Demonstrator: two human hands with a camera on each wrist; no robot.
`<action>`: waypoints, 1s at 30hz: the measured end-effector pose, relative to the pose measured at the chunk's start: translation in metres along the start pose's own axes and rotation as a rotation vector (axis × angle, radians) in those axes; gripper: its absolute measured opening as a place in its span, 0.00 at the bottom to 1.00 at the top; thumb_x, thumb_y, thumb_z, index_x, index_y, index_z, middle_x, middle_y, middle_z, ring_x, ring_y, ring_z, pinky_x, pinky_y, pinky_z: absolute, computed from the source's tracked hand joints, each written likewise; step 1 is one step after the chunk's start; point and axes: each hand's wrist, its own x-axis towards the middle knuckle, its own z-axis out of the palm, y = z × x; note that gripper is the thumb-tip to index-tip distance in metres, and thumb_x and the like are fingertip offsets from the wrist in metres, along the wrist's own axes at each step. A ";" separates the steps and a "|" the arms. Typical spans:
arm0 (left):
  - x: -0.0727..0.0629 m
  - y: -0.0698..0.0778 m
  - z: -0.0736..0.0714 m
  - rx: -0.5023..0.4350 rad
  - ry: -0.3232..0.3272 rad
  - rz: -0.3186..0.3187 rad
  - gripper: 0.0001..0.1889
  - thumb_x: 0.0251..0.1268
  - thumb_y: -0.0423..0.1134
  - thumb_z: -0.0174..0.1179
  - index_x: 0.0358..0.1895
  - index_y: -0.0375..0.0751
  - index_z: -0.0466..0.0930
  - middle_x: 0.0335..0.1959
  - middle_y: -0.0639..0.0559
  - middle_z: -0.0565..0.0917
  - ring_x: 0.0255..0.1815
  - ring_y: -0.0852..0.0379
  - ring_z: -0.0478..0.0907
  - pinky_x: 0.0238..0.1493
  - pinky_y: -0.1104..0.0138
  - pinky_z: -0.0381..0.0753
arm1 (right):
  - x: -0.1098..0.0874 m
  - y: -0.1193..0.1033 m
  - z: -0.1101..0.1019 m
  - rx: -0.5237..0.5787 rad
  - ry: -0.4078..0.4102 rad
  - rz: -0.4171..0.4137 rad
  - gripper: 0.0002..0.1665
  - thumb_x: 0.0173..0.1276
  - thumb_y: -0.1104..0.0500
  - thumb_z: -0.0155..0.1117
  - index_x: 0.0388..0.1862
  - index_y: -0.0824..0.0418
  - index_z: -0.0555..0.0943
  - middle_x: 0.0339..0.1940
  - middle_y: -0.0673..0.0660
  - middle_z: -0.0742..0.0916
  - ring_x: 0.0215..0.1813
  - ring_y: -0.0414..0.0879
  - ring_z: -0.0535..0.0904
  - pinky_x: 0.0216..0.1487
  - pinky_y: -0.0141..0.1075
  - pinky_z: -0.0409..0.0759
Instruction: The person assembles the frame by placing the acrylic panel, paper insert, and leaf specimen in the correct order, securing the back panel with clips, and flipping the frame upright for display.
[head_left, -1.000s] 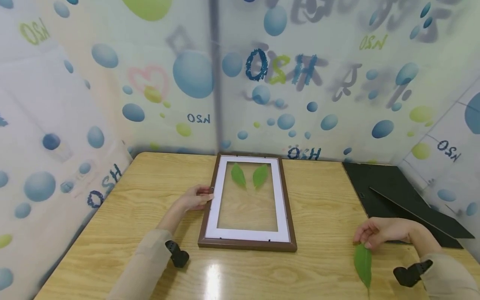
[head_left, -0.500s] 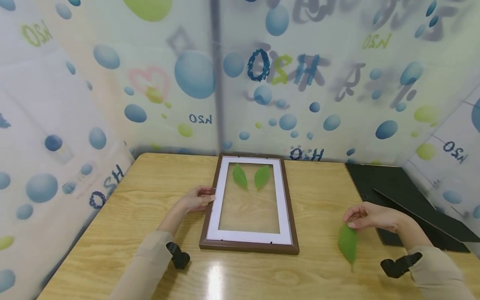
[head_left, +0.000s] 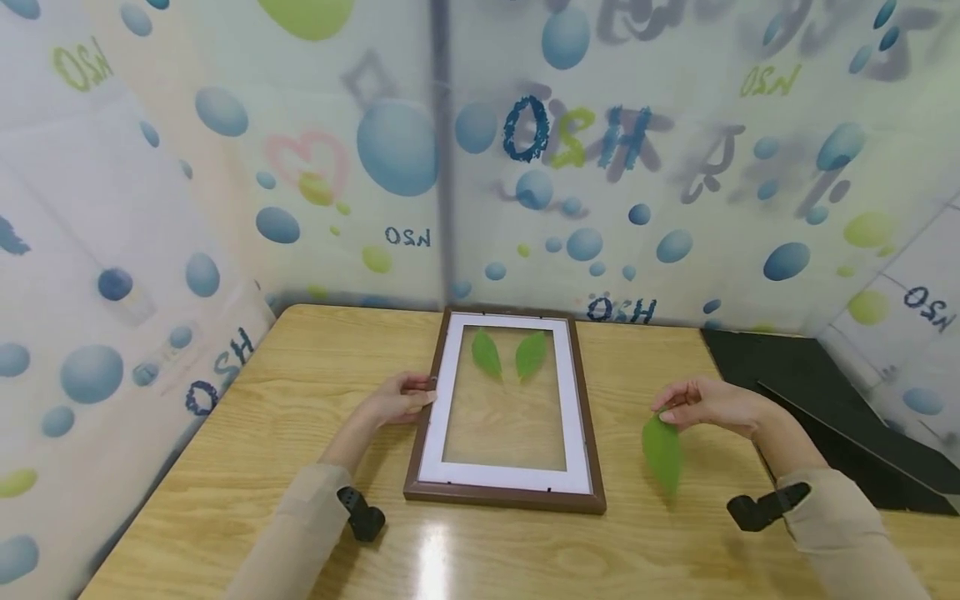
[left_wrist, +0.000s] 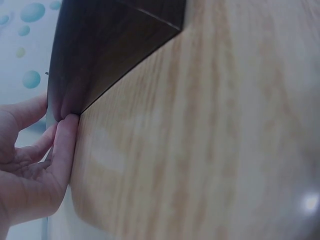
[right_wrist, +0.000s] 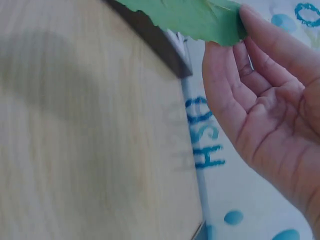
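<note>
A brown picture frame [head_left: 502, 498] with a white mat lies on the wooden table, and two green leaves [head_left: 487, 355] sit apart in the upper part of its window. My left hand [head_left: 397, 398] holds the frame's left side; in the left wrist view the fingers [left_wrist: 64, 145] press its dark side wall [left_wrist: 115, 50] at table level, with the thumb higher up. To the right of the frame, my right hand [head_left: 708, 407] pinches another green leaf [head_left: 662, 454] by its top end between thumb and fingers. That leaf hangs downward, its blade also visible in the right wrist view.
At the table's right side lies a black backing board [head_left: 780, 358] with a raised black flap [head_left: 862, 437]. A patterned curtain [head_left: 555, 208] stands behind the table's back edge. Each sleeve carries a small black wrist camera [head_left: 363, 515].
My right hand has moved left and up with its leaf, away from the black board toward the frame. The left hand stays at the frame's side. The head view has shifted slightly.
</note>
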 end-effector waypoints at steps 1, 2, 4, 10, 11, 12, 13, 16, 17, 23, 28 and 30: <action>0.000 0.000 0.000 -0.002 0.002 -0.001 0.28 0.64 0.39 0.54 0.65 0.32 0.58 0.60 0.36 0.66 0.56 0.47 0.69 0.53 0.57 0.77 | 0.004 -0.003 0.000 -0.004 0.013 0.002 0.10 0.67 0.63 0.54 0.46 0.60 0.78 0.36 0.43 0.85 0.40 0.38 0.81 0.45 0.34 0.80; 0.000 -0.001 0.000 -0.007 0.005 -0.002 0.28 0.64 0.39 0.55 0.65 0.32 0.58 0.60 0.36 0.66 0.56 0.48 0.69 0.53 0.57 0.77 | 0.008 -0.005 0.001 -0.007 0.023 0.003 0.10 0.67 0.63 0.55 0.45 0.58 0.78 0.36 0.43 0.85 0.40 0.37 0.81 0.45 0.34 0.80; 0.000 -0.002 0.000 -0.011 0.003 0.001 0.28 0.64 0.39 0.54 0.64 0.31 0.58 0.60 0.35 0.66 0.56 0.48 0.69 0.53 0.58 0.77 | 0.016 -0.012 0.002 -0.005 0.033 -0.004 0.10 0.66 0.63 0.55 0.44 0.55 0.79 0.35 0.43 0.85 0.40 0.37 0.81 0.45 0.33 0.81; 0.000 -0.001 -0.001 -0.025 -0.003 0.009 0.29 0.64 0.39 0.55 0.65 0.31 0.58 0.60 0.36 0.66 0.55 0.49 0.69 0.53 0.58 0.77 | 0.042 -0.028 0.006 0.003 0.015 -0.048 0.10 0.66 0.64 0.55 0.44 0.56 0.79 0.35 0.44 0.86 0.39 0.37 0.82 0.45 0.32 0.81; 0.000 -0.001 -0.001 -0.027 -0.003 0.011 0.29 0.64 0.39 0.55 0.65 0.31 0.58 0.60 0.36 0.66 0.55 0.49 0.69 0.53 0.58 0.77 | 0.046 -0.030 0.007 -0.005 0.020 -0.048 0.09 0.66 0.64 0.56 0.44 0.58 0.78 0.35 0.44 0.86 0.39 0.37 0.82 0.45 0.32 0.81; -0.001 0.000 0.000 -0.027 -0.004 0.013 0.29 0.64 0.39 0.55 0.65 0.31 0.58 0.60 0.36 0.66 0.55 0.49 0.69 0.53 0.57 0.77 | 0.050 -0.032 0.009 -0.008 0.030 -0.044 0.10 0.65 0.63 0.56 0.45 0.60 0.78 0.35 0.44 0.86 0.39 0.37 0.82 0.45 0.32 0.81; -0.002 0.000 0.000 -0.027 -0.007 0.016 0.29 0.64 0.39 0.55 0.65 0.31 0.58 0.60 0.36 0.66 0.55 0.50 0.69 0.53 0.57 0.77 | 0.054 -0.033 0.010 -0.010 0.039 -0.039 0.10 0.65 0.63 0.57 0.45 0.62 0.78 0.35 0.44 0.86 0.39 0.38 0.82 0.45 0.33 0.81; -0.004 0.001 0.000 -0.029 -0.002 0.016 0.29 0.64 0.38 0.55 0.65 0.31 0.58 0.60 0.35 0.66 0.55 0.49 0.69 0.53 0.57 0.77 | 0.067 -0.039 0.015 -0.016 0.063 -0.015 0.15 0.65 0.62 0.58 0.48 0.68 0.76 0.35 0.44 0.86 0.39 0.38 0.82 0.46 0.34 0.81; -0.004 0.001 0.000 -0.027 -0.001 0.015 0.29 0.64 0.38 0.55 0.65 0.31 0.58 0.60 0.35 0.66 0.54 0.49 0.69 0.53 0.57 0.77 | 0.072 -0.041 0.017 -0.015 0.068 -0.013 0.16 0.64 0.61 0.58 0.48 0.69 0.75 0.36 0.44 0.86 0.40 0.38 0.81 0.46 0.34 0.81; -0.003 -0.001 0.000 -0.035 0.003 0.013 0.29 0.63 0.38 0.55 0.64 0.30 0.59 0.59 0.35 0.67 0.53 0.50 0.70 0.52 0.58 0.78 | 0.097 -0.052 0.030 0.015 0.089 -0.008 0.16 0.64 0.61 0.58 0.50 0.66 0.75 0.35 0.43 0.84 0.39 0.36 0.80 0.48 0.34 0.79; -0.002 -0.001 0.000 -0.043 0.001 0.019 0.28 0.63 0.38 0.55 0.64 0.30 0.59 0.59 0.36 0.67 0.52 0.52 0.70 0.51 0.59 0.78 | 0.118 -0.057 0.043 0.026 0.118 -0.013 0.24 0.65 0.61 0.58 0.56 0.73 0.70 0.37 0.42 0.84 0.40 0.36 0.80 0.50 0.37 0.79; -0.002 -0.001 0.000 -0.046 0.003 0.023 0.28 0.63 0.38 0.55 0.64 0.30 0.59 0.58 0.36 0.68 0.52 0.52 0.70 0.51 0.59 0.78 | 0.125 -0.059 0.048 0.016 0.131 -0.016 0.26 0.65 0.61 0.58 0.58 0.74 0.68 0.39 0.44 0.83 0.42 0.36 0.79 0.51 0.39 0.79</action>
